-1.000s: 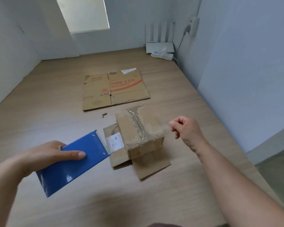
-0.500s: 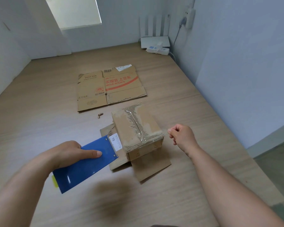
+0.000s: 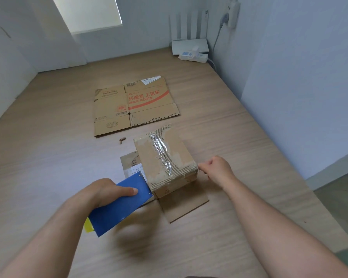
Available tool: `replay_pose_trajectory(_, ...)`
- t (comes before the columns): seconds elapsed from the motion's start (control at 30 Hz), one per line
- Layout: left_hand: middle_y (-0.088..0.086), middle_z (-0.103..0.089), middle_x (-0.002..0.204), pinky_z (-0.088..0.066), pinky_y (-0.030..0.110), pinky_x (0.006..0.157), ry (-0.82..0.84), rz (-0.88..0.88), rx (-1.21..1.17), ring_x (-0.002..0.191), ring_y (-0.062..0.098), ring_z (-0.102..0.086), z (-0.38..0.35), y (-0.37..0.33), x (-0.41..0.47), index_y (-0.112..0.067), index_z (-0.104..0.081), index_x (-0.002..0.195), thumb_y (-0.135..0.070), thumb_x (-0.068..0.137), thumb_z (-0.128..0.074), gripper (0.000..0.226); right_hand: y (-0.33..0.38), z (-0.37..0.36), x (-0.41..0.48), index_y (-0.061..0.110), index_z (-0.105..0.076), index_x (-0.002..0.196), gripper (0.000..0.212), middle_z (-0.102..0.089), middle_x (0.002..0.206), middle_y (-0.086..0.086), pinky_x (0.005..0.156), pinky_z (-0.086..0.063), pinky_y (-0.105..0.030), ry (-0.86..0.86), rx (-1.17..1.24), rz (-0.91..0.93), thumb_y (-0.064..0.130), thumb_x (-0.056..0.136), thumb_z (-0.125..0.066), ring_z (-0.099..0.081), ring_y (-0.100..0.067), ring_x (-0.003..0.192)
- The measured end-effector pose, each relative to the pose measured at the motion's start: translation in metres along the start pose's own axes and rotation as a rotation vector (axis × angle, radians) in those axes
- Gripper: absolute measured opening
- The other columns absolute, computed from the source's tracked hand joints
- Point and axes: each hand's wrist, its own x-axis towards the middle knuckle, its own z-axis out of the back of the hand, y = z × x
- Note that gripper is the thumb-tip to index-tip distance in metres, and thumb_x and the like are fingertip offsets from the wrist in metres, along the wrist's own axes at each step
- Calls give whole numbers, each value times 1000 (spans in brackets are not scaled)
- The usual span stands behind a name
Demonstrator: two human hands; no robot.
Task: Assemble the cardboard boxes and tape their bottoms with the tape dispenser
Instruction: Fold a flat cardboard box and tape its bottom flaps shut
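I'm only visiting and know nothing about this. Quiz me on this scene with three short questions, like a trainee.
1. True or false: the right hand holds the blue tape dispenser.
2. The printed cardboard box farther away is: A) lying flat, B) folded up, C) stacked on another.
3. How many cardboard boxes are in view?
Key: 1 false, the left hand holds it. 2 A. 3 two; the nearer box carries tape.

Left hand (image 3: 109, 190) grips tape dispenser (image 3: 121, 206) at box (image 3: 165, 159); right hand (image 3: 217, 169) curled beside it.
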Motion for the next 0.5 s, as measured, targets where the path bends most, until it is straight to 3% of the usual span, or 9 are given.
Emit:
replay_pose_trajectory(0.07, 2, -62, 86, -41, 26, 61, -9, -5, 6, 77, 16, -62, -1, -2, 1, -15, -61, 85, -67, 71, -67, 54, -7, 5, -2, 9, -60, 107, 42, -64, 105, -14, 77, -43, -30, -96, -137, -59, 38, 78, -69, -60, -29, 102)
replay_pose_trajectory(0.1, 1, -62, 85, -41, 26, 61, -16, -7, 10, 77, 15, -62, 0, -3, 1, -15, -60, 85, -67, 71, -67, 54, -9, 6, -3, 9, -60, 107, 37, -64, 109, -12, 79, -42, -30, -160, -127, -23, 36, 82, -67, -59, -29, 106)
replay_pose_trajectory(0.17, 1, -62, 84, -41, 26, 60, -28, -8, 12, 77, 16, -62, 0, -4, 2, -16, -60, 84, -67, 70, -67, 54, -2, 2, -10, 14, -61, 88, 22, -66, 99, -9, 71, -38, -30, -246, -69, 114, 35, 90, -59, -60, -28, 95)
replay_pose_trajectory(0.2, 1, -62, 84, -41, 26, 60, -30, -7, 10, 76, 16, -62, 0, -4, 1, -16, -59, 84, -67, 71, -67, 54, 3, -3, -12, 16, -59, 81, 25, -65, 93, -7, 67, -36, -29, -243, -79, 168, 39, 91, -57, -58, -26, 88)
replay_pose_trajectory(0.27, 1, -61, 83, -40, 26, 60, -28, -2, 9, 75, 16, -62, 0, -5, 0, -16, -58, 84, -66, 71, -68, 53, 11, -17, -17, 16, -57, 77, 30, -62, 87, -3, 66, -34, -28, -198, -76, 211, 44, 88, -59, -54, -21, 81)
replay_pose_trajectory(0.4, 0, -61, 84, -42, 27, 63, -39, 16, 21, 76, 15, -61, -2, -6, 1, -17, -59, 87, -64, 74, -67, 50, 14, -28, -17, 10, -56, 76, 26, -58, 76, -3, 63, -33, -29, -165, 156, 162, 31, 86, -67, -52, -21, 75)
replay_pose_trajectory(0.5, -6, -57, 80, -39, 25, 62, -181, 18, 361, 77, 13, -58, -13, -2, 0, -22, -59, 96, -58, 82, -55, 39, 12, -24, -15, 11, -52, 71, 26, -53, 69, -1, 62, -33, -30, -167, 208, 148, 26, 86, -67, -49, -20, 70)
